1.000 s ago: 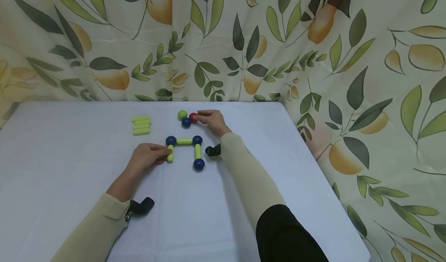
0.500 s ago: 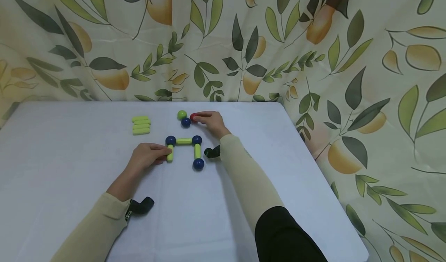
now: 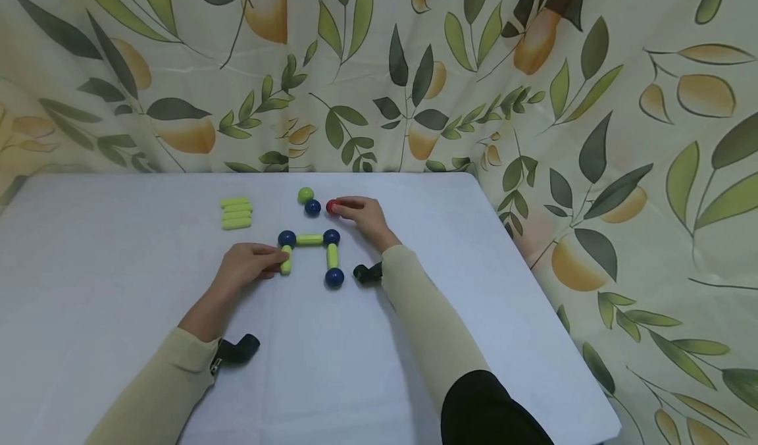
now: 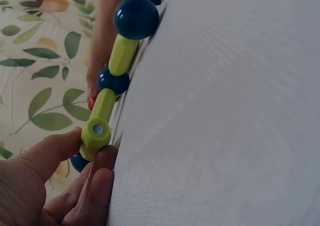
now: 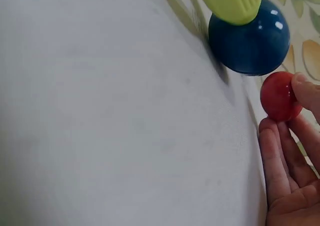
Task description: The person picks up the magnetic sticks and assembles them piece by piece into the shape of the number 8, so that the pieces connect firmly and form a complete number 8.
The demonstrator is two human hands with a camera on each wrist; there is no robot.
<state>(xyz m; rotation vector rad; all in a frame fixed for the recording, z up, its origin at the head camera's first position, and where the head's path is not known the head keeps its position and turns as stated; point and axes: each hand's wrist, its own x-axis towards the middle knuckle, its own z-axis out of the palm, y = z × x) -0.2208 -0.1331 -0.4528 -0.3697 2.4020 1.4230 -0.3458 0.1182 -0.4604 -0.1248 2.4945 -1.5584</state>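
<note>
Three blue balls and three light-green rods form an open square on the table, with a blue ball at its near right end. My left hand pinches the left green rod, whose near end shows a bare metal disc. That rod's far end meets a blue ball. Beyond the frame, my right hand holds a red ball between thumb and fingers. A loose blue ball and a green ball sit just left of the red one, apart from it.
Several green rods lie side by side at the back left of the white-covered table. A patterned curtain hangs behind and to the right. Black camera mounts stick out from both wrists.
My right hand has drawn the red ball a little to the right, away from the blue and green balls. The left hand keeps its hold on the rod.
</note>
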